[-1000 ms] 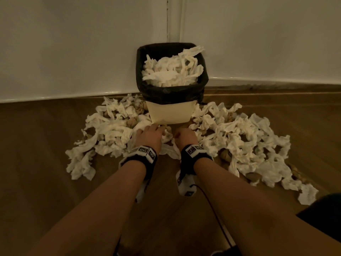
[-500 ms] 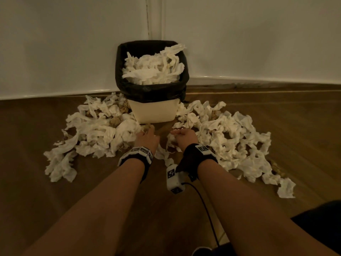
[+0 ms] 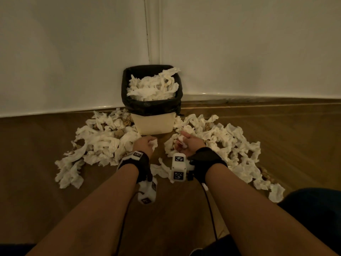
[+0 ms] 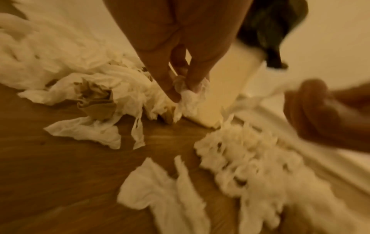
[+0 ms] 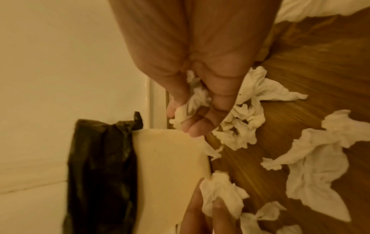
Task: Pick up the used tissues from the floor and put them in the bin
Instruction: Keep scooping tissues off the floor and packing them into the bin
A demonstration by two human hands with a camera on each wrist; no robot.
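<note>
We've got L hand [image 3: 145, 145] & R hand [image 3: 188, 145] fingers each clamped on a tissue wad [image 4: 188, 96] low on the floor [image 3: 36, 163], near side of the bin [image 3: 153, 124]; lift both clear w/o trailing bits, drop over the far, already-heaped rim.

The right hand [image 5: 200, 95] pinches a crumpled tissue [image 5: 190, 109] at twelve o'clock of the black-lined bin [image 5: 170, 158].

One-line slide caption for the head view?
Both hands, left hand and right hand, each grip a tissue before the tissue-filled bin, tissues strewn on the floor.
</note>
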